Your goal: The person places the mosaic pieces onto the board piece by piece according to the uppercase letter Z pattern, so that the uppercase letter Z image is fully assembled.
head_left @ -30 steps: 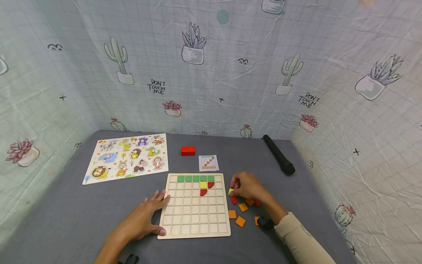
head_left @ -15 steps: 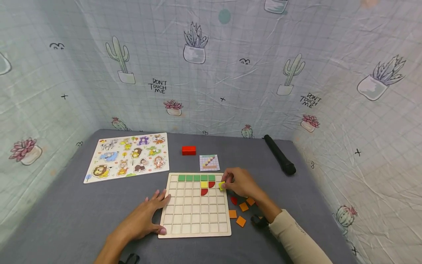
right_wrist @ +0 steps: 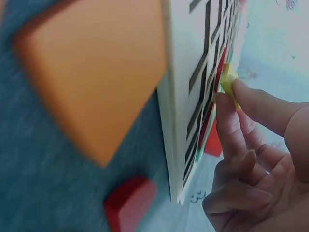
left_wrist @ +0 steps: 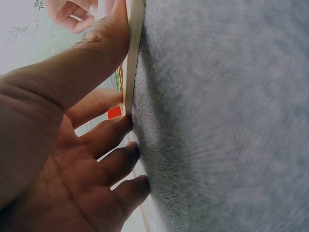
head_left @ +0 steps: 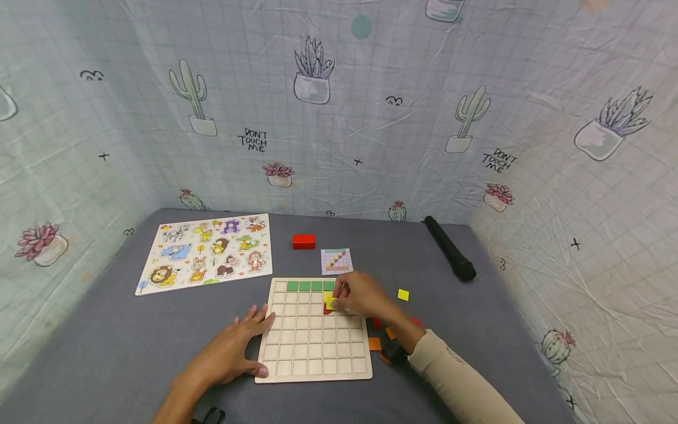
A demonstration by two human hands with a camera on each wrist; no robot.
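Observation:
A wooden grid board [head_left: 299, 338] lies on the grey table, with several green square tiles [head_left: 304, 286] along its top row. Over its upper right part, my right hand [head_left: 365, 297] pinches a yellow square tile [right_wrist: 228, 79] between thumb and fingertips. Just under that tile in the head view, a red quarter-circle piece [head_left: 327, 311] shows in a cell; the hand covers the cells to its right. My left hand [head_left: 233, 344] rests with spread fingers along the board's left edge, its thumb on the lower left corner.
Right of the board lie a loose yellow tile [head_left: 403, 295], orange tiles [head_left: 374, 344] and red pieces [right_wrist: 130, 203], partly behind the right arm. Behind the board are a pattern card [head_left: 336, 261] and a red block [head_left: 304, 242]. An animal puzzle [head_left: 206, 259] and a black microphone [head_left: 447, 247] flank them.
My right hand has picked up the yellow tile from the table right of the board and carried it left over the grid. The left hand stays in place.

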